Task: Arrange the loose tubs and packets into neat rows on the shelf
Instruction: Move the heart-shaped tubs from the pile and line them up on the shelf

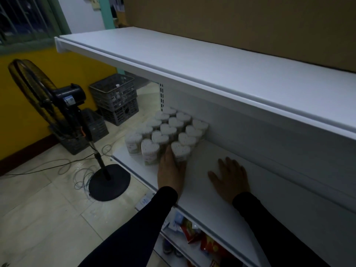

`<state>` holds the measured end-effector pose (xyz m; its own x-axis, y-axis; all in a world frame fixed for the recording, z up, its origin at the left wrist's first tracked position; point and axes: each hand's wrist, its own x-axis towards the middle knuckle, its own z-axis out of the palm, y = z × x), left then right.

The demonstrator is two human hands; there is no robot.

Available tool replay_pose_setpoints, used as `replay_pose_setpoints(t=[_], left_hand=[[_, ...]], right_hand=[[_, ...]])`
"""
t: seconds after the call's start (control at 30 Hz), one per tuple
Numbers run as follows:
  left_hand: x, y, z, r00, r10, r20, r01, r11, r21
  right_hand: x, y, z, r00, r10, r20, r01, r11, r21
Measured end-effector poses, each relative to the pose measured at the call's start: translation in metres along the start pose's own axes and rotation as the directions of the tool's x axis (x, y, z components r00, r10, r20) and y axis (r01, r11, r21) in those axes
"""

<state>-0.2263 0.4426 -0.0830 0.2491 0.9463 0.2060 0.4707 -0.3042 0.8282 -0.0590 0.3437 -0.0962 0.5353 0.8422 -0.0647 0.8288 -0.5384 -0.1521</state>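
Tubs (pixel 167 130), white with heart-shaped tops, stand in rows.

The left hand (pixel 170 171) has its fingertips hidden behind the nearest heart-shaped tub (pixel 180 152), and the tub labels are too dim to read. On the lower shelf (pixel 192 253), red packets (pixel 209 244) are cut off by the picture's bottom edge and the shelf above.

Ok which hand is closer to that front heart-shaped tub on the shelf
Left. The left hand is against the front heart-shaped tub, fingers alongside it. The right hand lies flat on the bare shelf, apart from the tub, to its right.
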Motion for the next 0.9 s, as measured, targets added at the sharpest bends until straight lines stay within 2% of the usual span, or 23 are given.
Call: replay_pose_setpoints(t=[0.53, 0.67, 0.77, 0.9], left_hand=[[-0.007, -0.002, -0.006, 0.999, 0.037, -0.014, -0.037, 0.999, -0.031], [-0.022, 0.006, -0.025, 0.999, 0.03, -0.042, -0.032, 0.999, -0.029], [-0.024, 0.017, -0.048, 0.983, 0.17, -0.068, -0.171, 0.985, -0.011], [-0.011, 0.027, -0.073, 0.94, 0.342, 0.02, -0.342, 0.937, 0.072]], right_hand=[[-0.002, -0.002, -0.003, 0.998, -0.008, -0.055, 0.01, 0.999, 0.034], [-0.002, -0.001, -0.008, 1.0, -0.011, 0.004, 0.01, 0.995, 0.104], [-0.006, 0.002, -0.021, 0.998, -0.03, -0.056, 0.042, 0.972, 0.233], [-0.027, 0.005, -0.051, 0.977, -0.039, -0.208, 0.11, 0.932, 0.345]])
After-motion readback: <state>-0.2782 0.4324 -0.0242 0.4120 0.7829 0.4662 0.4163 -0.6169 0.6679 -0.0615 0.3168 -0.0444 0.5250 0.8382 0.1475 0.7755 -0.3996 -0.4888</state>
